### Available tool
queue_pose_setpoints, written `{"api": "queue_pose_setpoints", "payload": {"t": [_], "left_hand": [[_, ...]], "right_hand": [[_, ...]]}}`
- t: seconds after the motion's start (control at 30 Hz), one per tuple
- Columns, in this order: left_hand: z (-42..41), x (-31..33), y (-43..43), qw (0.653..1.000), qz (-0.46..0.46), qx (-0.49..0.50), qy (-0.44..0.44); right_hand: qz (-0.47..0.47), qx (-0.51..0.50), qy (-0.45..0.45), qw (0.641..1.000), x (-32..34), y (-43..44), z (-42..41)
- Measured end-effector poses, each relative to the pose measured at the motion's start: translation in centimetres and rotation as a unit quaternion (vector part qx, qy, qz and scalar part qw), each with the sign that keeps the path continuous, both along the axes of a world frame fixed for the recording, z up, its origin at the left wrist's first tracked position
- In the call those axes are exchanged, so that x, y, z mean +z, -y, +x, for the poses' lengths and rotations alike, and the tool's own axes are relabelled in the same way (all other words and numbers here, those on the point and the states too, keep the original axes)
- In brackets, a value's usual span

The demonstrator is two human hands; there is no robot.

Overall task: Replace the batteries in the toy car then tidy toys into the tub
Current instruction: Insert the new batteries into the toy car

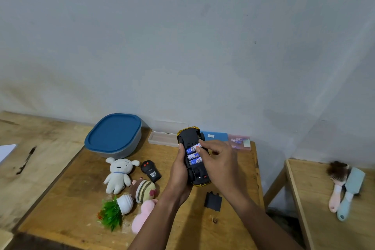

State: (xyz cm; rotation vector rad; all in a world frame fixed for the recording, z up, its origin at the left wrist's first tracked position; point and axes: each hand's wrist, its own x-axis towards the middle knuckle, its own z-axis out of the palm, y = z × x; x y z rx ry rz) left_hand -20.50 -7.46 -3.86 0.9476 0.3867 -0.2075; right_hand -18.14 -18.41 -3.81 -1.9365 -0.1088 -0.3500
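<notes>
Car (189,138) gripped upturned by left hand (179,176), right hand (219,160) pinching top battery (191,149), lidded tub (129,148) at far edge

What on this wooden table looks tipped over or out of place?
The small fake green plant in its white ribbed pot lies tipped on its side beside the plush toys. The black plastic battery cover lies loose, off the upturned yellow toy car.

The left hand (179,176) grips the upturned car (190,138) above the middle of the tabletop (67,189), with three batteries (195,161) in its open bay. The right hand (220,160) pinches the top battery (192,148) with thumb and forefinger. The cover (212,201) lies near the front edge. The lidded tub (113,136) stands by the back edge.
</notes>
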Motion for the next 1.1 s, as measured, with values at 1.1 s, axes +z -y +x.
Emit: {"api": "queue_pose_setpoints", "payload": {"t": [1.1], "left_hand": [[1.2, -8.3, -2.3, 0.994, 0.011, 0.031, -0.106]], "right_hand": [[-0.343, 0.169, -0.126, 0.916, -5.9, 1.4, 0.7]]}}
